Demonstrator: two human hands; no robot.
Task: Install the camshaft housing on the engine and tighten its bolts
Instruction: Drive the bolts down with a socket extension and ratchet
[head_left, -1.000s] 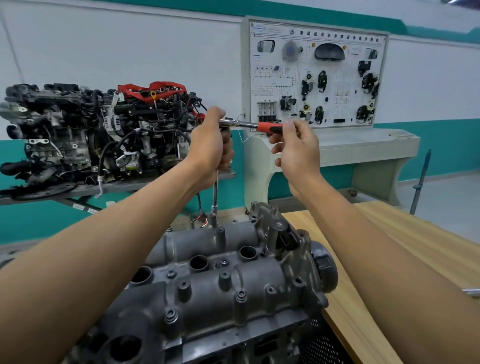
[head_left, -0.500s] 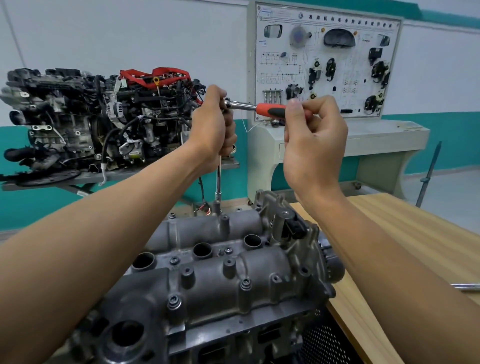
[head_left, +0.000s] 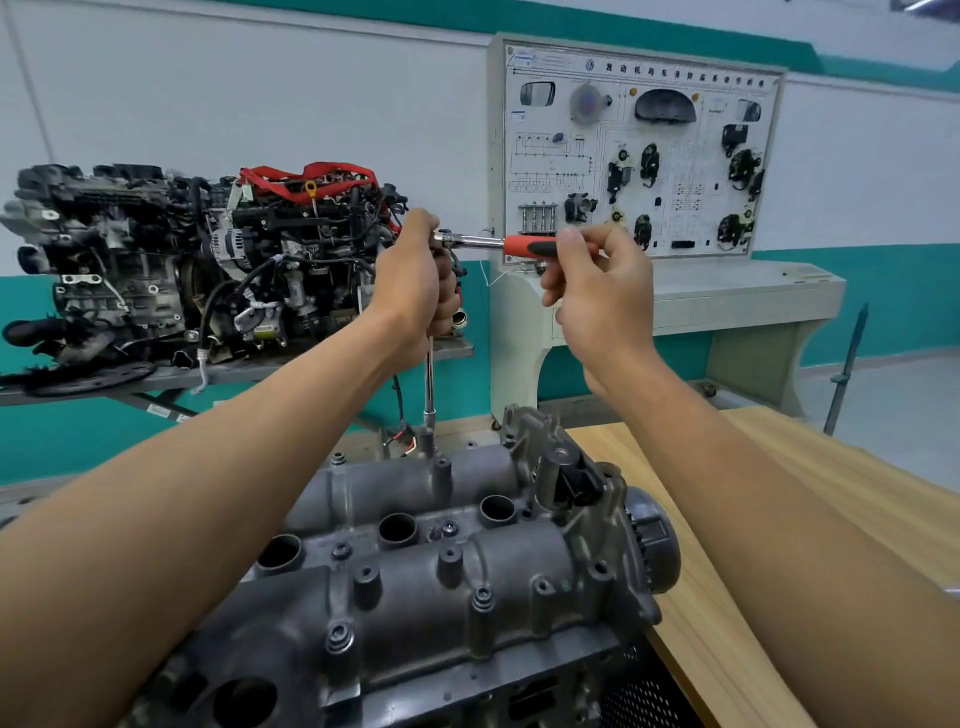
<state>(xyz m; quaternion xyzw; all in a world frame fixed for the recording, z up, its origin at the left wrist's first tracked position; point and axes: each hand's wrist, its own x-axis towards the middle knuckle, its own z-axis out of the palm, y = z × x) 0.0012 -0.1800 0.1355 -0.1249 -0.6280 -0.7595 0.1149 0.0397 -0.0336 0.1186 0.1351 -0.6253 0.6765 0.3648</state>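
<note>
Both raised, left hand grips ratchet head, right hand pinches handle.

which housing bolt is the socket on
The one at the camshaft housing's far edge, below the left hand; the socket covers it, nearer bolts stand bare.

The one camera rides on my head, looking forward and a little down along both forearms. It is wide-angled, and straight lines bow near the edges. My left hand and right hand, both gripping the ratchet, sit mid-frame on outstretched arms. The camshaft housing lies close below my hands; the wall stands far beyond them.
</note>
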